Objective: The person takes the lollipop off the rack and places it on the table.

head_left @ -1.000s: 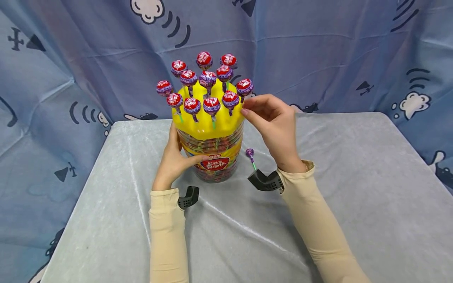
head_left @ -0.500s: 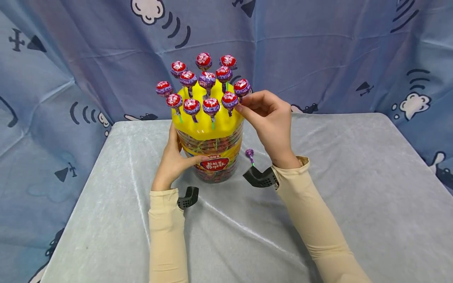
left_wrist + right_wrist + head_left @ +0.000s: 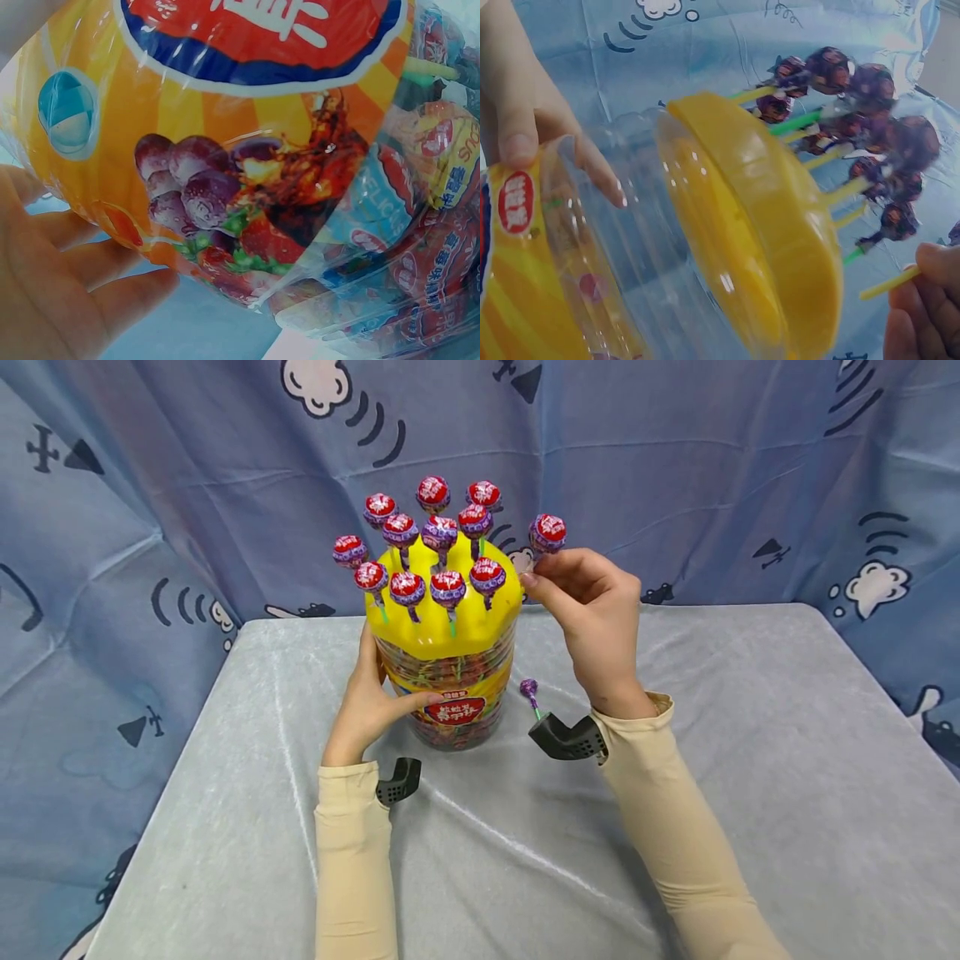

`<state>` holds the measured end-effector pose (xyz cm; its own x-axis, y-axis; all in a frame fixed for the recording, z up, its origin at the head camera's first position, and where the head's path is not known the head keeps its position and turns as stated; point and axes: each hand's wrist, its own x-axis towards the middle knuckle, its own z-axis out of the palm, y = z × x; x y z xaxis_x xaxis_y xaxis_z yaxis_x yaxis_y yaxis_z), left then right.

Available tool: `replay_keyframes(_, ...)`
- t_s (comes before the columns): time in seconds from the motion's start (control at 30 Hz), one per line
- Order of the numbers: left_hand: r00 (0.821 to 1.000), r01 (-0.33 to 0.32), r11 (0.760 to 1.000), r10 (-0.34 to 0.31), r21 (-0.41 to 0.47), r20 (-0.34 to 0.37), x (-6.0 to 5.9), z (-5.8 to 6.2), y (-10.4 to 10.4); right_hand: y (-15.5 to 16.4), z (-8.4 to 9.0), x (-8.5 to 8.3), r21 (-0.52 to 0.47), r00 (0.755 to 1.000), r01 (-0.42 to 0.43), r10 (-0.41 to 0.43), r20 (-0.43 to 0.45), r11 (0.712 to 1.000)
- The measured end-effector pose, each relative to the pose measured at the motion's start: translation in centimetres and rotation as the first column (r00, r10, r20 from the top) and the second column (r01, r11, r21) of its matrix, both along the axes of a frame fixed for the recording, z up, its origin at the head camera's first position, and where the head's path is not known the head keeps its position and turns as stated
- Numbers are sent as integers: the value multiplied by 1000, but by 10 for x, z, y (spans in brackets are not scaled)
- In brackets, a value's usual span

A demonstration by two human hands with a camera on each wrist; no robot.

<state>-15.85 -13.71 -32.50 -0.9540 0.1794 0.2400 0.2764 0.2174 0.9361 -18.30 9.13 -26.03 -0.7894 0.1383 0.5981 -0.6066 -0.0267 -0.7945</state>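
A clear candy jar with a yellow domed lid stands on the table, several red-and-purple lollipops stuck upright in the lid. My left hand grips the jar's left side; its fingers lie against the printed label. My right hand pinches the stick of one lollipop, held just right of the lid and clear of it. Another lollipop lies on the table beside the jar.
A grey cloth covers the table, and a blue cartoon-print backdrop hangs close behind the jar. Black wrist mounts sit under both sleeves.
My right hand closed on the rightmost lollipop in the lid, then drew it up and to the right, out of the lid. My left hand kept its hold on the jar.
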Motion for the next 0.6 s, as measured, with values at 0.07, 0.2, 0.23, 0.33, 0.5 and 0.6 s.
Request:
replay_keyframes(0.07,1000,0,1000,0,-1,-2,0,0,0,4,-1,1,-30,1000,-16,16,8,999)
replay_keyframes(0.2,1000,-3,1000,3,-1,-1,1,1,1,11,-5,2,-64,998,-35,38,41,997)
replay_keyframes(0.23,1000,-4,1000,4,1,-1,1,1,1,13,-6,3,-63,998,-35,38,49,997)
replay_keyframes(0.33,1000,-6,1000,6,7,3,1,2,2,19,-10,5,-56,996,-34,38,80,998)
replay_keyframes(0.5,1000,-6,1000,6,8,6,1,2,1,27,-20,7,-48,987,-50,57,150,998)
replay_keyframes(0.6,1000,-7,1000,7,7,9,1,2,1,31,-27,9,-57,978,-72,81,194,996)
